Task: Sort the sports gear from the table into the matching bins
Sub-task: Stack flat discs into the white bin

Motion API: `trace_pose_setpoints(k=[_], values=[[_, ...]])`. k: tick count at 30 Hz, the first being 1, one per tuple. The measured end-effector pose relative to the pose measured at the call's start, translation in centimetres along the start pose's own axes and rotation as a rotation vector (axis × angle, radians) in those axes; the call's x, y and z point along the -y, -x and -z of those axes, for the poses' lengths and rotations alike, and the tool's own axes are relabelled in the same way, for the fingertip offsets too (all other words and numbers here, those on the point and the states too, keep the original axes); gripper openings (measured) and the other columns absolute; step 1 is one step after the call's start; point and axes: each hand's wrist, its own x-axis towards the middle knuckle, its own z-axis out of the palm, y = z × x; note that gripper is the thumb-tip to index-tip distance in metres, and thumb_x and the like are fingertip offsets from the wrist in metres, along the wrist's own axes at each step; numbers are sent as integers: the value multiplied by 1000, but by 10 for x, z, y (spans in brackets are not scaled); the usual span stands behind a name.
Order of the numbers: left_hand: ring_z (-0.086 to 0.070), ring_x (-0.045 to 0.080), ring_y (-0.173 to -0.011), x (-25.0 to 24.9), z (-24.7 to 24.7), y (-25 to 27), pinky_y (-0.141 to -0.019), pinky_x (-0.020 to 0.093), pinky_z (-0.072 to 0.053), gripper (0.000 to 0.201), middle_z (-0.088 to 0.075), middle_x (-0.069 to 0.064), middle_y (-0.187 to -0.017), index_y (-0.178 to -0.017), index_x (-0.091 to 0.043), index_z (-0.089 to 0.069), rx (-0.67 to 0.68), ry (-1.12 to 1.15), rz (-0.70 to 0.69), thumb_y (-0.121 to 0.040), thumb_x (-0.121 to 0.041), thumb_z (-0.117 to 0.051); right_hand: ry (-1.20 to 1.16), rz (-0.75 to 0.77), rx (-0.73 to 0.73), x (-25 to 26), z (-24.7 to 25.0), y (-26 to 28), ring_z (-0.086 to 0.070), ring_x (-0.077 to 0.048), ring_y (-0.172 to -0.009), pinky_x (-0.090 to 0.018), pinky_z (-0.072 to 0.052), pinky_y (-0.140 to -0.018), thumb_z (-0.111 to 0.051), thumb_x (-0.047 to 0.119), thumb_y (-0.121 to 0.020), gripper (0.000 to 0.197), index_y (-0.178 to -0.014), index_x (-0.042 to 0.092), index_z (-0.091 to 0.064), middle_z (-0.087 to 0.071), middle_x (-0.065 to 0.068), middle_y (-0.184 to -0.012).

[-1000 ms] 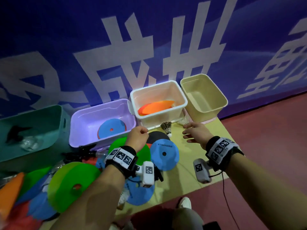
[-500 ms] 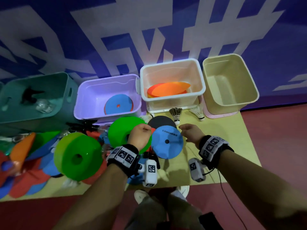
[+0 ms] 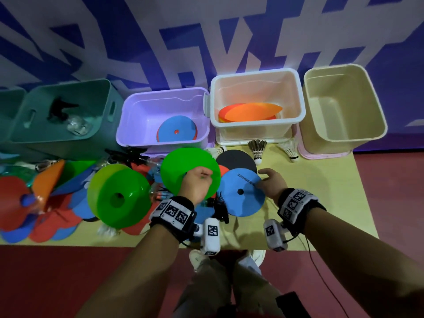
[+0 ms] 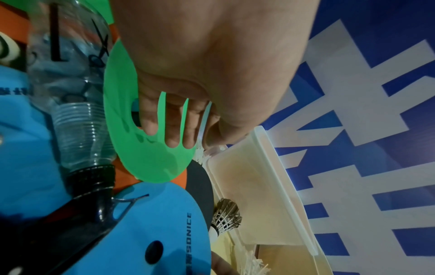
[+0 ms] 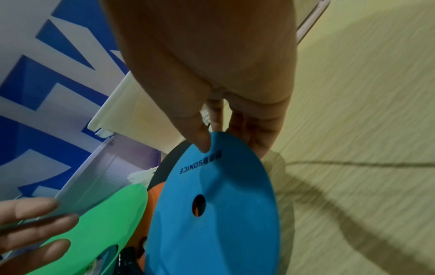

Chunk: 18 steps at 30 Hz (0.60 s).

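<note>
Dim room with saturated colours, purple-blue glow on the wall (image 3: 206,31), head view bowed at its edges, soft shadows on the bench (image 3: 321,191), wrist views streaked with motion blur, close skin out of focus

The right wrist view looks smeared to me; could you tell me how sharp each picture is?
Right wrist view: the table is streaked by motion blur, while the blue disc in the right hand stays crisp. Left wrist view: sharp, green disc clear. Head view: sharp, dim, edges bowed by the wide lens.
</note>
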Motion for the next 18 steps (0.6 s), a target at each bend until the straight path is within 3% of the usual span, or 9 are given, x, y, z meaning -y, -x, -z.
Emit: trace_pose_setpoints(k=[3,5,9,12,15,18], values=[[-62,23,-103,-2,0,4,-89,25,-46,19,-67,9,-109,-105,-8,-68,9,9,0,-92,-3,-55,13,-11,12,-1,1,4,-61,-29,-76,-45,-56,-69,-64,4,-85,12,-94,12,-65,-65,-13,-85],[-62,22,-104,-4,-2,6,-92,26,-46,19,-67,8,-108,-105,-9,-68,18,5,-12,-92,-4,-55,26,2,28,2,4,8,-61,-29,-72,-49,-57,-70,-61,2,-86,14,-82,15,-63,-65,-13,-82],[-61,19,-98,-15,-4,9,-86,22,-44,18,-66,4,-103,-102,-11,-67,41,-4,-33,-92,-4,-54,76,70,3,13,22,16,-62,-29,-73,-47,-60,-64,-54,-3,-85,19,-86,14,-61,-62,-9,-79],[-62,21,-99,-29,-10,11,-85,24,-45,17,-66,2,-100,-101,-14,-67,42,-9,-51,-90,-7,-55,-22,93,-49,24,42,22,-61,-30,-73,-42,-59,-56,-51,-8,-84,23,-83,14,-58,-62,-11,-80],[-60,20,-106,-47,-19,13,-94,33,-48,34,-63,3,-115,-122,-16,-56,106,66,-22,-89,-10,-59,-206,84,-53,32,62,31,-63,-29,-73,-36,-57,-48,-51,-9,-86,21,-86,12,-54,-63,-13,-83],[-62,20,-99,-64,-28,17,-82,36,-53,34,-64,3,-113,-119,-19,-48,200,238,-6,-89,-6,-60,-447,54,90,35,73,38,-68,-31,-75,-39,-59,-57,-55,-8,-89,21,-86,13,-53,-68,-17,-91]])
